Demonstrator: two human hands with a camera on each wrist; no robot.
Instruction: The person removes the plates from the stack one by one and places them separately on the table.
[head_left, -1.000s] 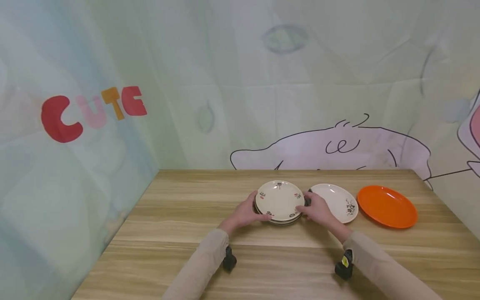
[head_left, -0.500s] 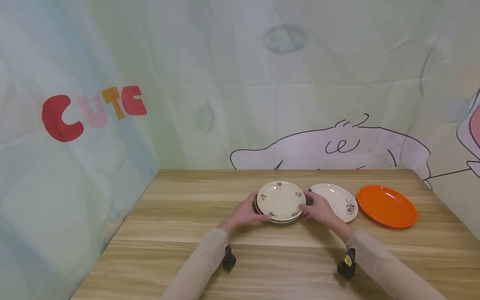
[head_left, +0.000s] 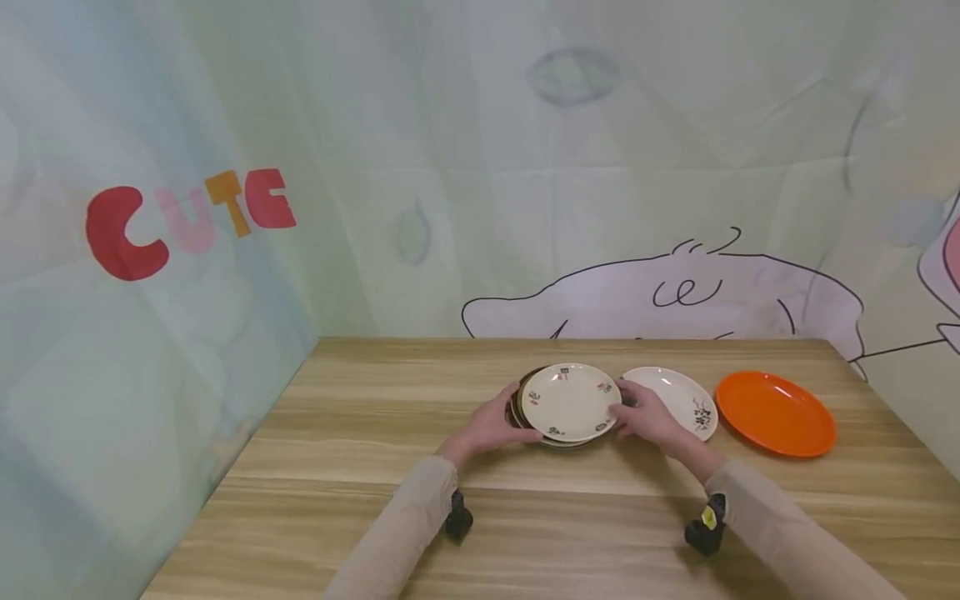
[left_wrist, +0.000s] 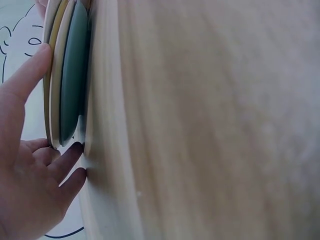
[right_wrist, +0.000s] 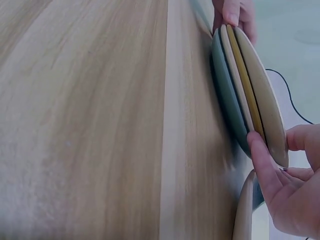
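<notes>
A cream plate with small printed motifs (head_left: pixel 570 404) lies on top of a stack of plates, shifted right and slightly tilted. My right hand (head_left: pixel 654 417) pinches its right rim, with one digit on the upper face. My left hand (head_left: pixel 491 425) holds the left side of the stack, thumb at the front rim and fingers around the edge. Under the cream plate show a mustard-brown plate (right_wrist: pixel 246 75), a pale plate (right_wrist: pixel 235 70) and a teal plate (left_wrist: pixel 74 75) at the bottom. The right hand's fingertips behind the rim are partly hidden in the head view.
A white plate with a black floral print (head_left: pixel 678 396) lies just right of the stack, partly behind my right hand. Farther right is an orange plate (head_left: pixel 776 414). The wooden table (head_left: pixel 375 400) ends at a printed cloth backdrop (head_left: pixel 420 233).
The cream plate has slid right over the stack with my right hand, uncovering the dark brown rim at left. My left hand has stayed in place.
</notes>
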